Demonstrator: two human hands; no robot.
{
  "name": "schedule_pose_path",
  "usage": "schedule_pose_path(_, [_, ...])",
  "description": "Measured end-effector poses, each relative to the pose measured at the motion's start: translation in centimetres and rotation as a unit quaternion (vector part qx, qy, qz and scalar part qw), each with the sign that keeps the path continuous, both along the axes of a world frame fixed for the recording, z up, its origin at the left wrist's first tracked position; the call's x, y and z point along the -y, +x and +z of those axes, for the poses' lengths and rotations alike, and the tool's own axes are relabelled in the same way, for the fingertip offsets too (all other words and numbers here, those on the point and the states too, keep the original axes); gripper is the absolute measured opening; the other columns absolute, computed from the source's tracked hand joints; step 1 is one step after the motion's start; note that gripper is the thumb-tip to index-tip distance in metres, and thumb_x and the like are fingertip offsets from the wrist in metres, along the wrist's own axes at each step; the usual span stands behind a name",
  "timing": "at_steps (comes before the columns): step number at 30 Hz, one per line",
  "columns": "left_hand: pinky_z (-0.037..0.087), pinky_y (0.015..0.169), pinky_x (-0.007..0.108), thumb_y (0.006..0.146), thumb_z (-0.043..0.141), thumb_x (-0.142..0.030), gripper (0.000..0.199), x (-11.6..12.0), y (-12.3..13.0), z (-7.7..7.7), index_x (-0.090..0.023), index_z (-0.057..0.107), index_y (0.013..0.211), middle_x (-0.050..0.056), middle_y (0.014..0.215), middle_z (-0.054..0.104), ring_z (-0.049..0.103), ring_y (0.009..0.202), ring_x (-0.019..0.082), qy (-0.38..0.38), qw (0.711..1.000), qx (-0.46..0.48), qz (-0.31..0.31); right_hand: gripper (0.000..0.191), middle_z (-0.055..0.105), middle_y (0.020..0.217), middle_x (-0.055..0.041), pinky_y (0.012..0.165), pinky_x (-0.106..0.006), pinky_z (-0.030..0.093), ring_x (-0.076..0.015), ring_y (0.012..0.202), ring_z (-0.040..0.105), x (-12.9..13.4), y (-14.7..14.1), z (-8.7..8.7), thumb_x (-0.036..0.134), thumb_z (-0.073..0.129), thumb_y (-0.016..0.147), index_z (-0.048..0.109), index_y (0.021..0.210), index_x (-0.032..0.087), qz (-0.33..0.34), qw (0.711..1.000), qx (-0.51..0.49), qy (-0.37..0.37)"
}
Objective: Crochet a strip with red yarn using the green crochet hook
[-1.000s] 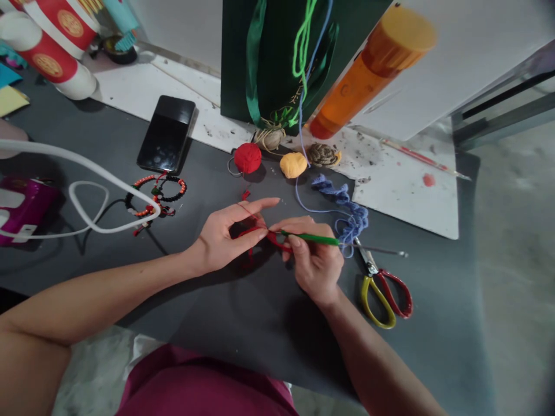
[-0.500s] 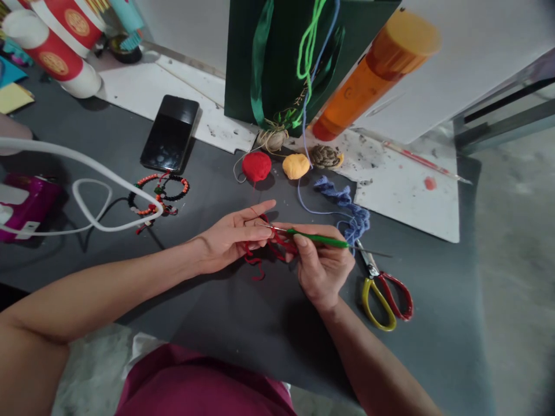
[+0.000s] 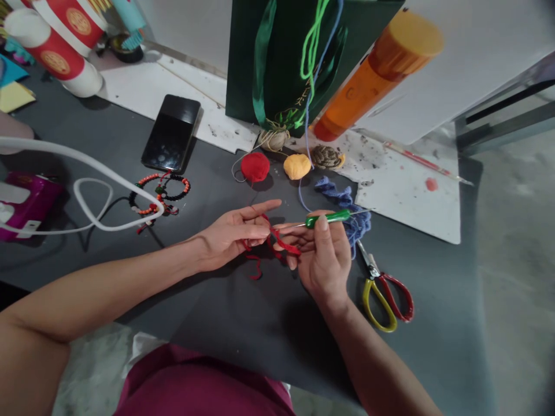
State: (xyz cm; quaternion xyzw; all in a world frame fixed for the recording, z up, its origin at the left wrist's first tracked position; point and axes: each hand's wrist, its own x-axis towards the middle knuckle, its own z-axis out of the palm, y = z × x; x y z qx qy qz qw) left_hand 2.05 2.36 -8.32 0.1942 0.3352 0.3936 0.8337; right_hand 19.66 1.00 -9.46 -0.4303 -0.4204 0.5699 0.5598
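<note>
Grey table [image 3: 217, 323], hook [image 3: 328, 218] crosswise, tip left

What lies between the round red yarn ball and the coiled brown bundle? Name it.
In the head view, a round yellow ball and then a thin blue yarn strand come between the red yarn ball and the brown bundle.

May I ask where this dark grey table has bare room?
Bare grey tabletop lies right of the red-and-yellow-handled scissors and between the forearms; it's crowded around the right hand and curly blue yarn strip.
</note>
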Motion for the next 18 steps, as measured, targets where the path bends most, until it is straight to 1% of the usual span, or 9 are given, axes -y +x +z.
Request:
schedule_pose_path(2, [0.042,0.069,0.026,0.068,0.085,-0.012,0.055,0.12,0.10,-0.02,-0.020,0.076,0.122,-0.006,0.070,0.062,0.054,0.064,0.007,0.016,1.000,-0.002,0.000,0.025,0.073,0.067,0.0046,0.027,-0.020,0.031,-0.0149,0.043,0.066,0.08,-0.24,0.24,0.054,0.065,0.096,0.058,0.095,0.030,0.011,1.000,-0.014,-0.022])
schedule_pose_path(3, [0.044,0.074,0.027,0.069,0.085,-0.012,0.056,0.20,0.16,-0.03,-0.021,0.076,0.123,-0.005,0.072,0.063,0.058,0.067,0.008,0.027,1.000,-0.005,0.002,0.026,0.072,0.065,0.0056,0.027,-0.019,0.030,-0.0133,0.040,0.063,0.18,-0.41,0.31,0.054,0.068,0.094,0.058,0.094,0.029,0.009,1.000,-0.018,-0.022])
schedule_pose_path(6, [0.049,0.085,0.032,0.069,0.086,-0.013,0.057,0.42,0.31,0.02,-0.024,0.076,0.124,-0.004,0.078,0.066,0.065,0.076,0.012,0.059,0.998,-0.013,0.010,0.025,0.071,0.064,0.0063,0.027,-0.016,0.032,-0.0112,0.039,0.062,0.57,-0.88,0.35,0.048,0.076,0.089,0.062,0.092,0.028,-0.005,1.000,-0.017,0.003])
schedule_pose_path(9, [0.051,0.086,0.032,0.069,0.088,-0.016,0.052,0.53,0.40,0.11,-0.026,0.078,0.119,-0.004,0.082,0.068,0.067,0.079,0.012,0.067,0.997,-0.010,0.026,0.015,0.076,0.071,0.0040,0.027,-0.015,0.033,-0.0105,0.043,0.065,0.86,-0.93,0.18,0.041,0.074,0.093,0.067,0.094,0.028,-0.004,0.999,0.008,0.043])
schedule_pose_path(11, [0.051,0.085,0.030,0.069,0.089,-0.016,0.051,0.59,0.45,0.12,-0.026,0.079,0.118,-0.005,0.082,0.069,0.066,0.078,0.011,0.065,0.997,-0.015,0.041,0.007,0.080,0.081,0.0018,0.029,-0.016,0.037,-0.0101,0.045,0.066,0.94,-0.72,-0.01,0.034,0.071,0.096,0.070,0.097,0.028,-0.006,0.995,0.042,0.090])
schedule_pose_path(13, [0.052,0.085,0.029,0.069,0.089,-0.016,0.053,0.70,0.49,0.06,-0.025,0.078,0.120,-0.004,0.080,0.070,0.066,0.078,0.010,0.062,0.996,-0.023,0.055,0.008,0.083,0.096,-0.0013,0.037,-0.019,0.049,-0.0111,0.054,0.072,0.94,-0.41,-0.21,0.025,0.068,0.097,0.073,0.102,0.028,-0.007,0.982,0.097,0.165])
schedule_pose_path(15, [0.052,0.085,0.029,0.069,0.090,-0.015,0.057,0.82,0.52,-0.06,-0.024,0.076,0.123,-0.004,0.080,0.072,0.066,0.077,0.010,0.049,0.997,-0.022,0.059,0.019,0.083,0.108,-0.0041,0.057,-0.026,0.063,-0.0154,0.073,0.079,0.88,-0.13,-0.34,0.016,0.069,0.095,0.076,0.107,0.029,-0.003,0.953,0.166,0.252])
schedule_pose_path(17, [0.052,0.085,0.028,0.069,0.090,-0.015,0.058,0.90,0.53,-0.15,-0.023,0.076,0.124,-0.004,0.078,0.072,0.066,0.076,0.009,0.024,0.998,-0.011,0.054,0.027,0.083,0.112,-0.0053,0.076,-0.033,0.067,-0.0196,0.092,0.081,0.82,0.02,-0.40,0.011,0.072,0.092,0.078,0.110,0.029,-0.002,0.926,0.220,0.308])
schedule_pose_path(18, [0.052,0.084,0.028,0.069,0.091,-0.015,0.058,0.91,0.51,-0.17,-0.023,0.076,0.124,-0.005,0.077,0.072,0.066,0.074,0.009,0.012,0.999,-0.003,0.048,0.028,0.083,0.111,-0.0052,0.080,-0.035,0.067,-0.0206,0.096,0.080,0.82,0.02,-0.40,0.010,0.073,0.091,0.079,0.110,0.030,-0.007,0.920,0.231,0.316])
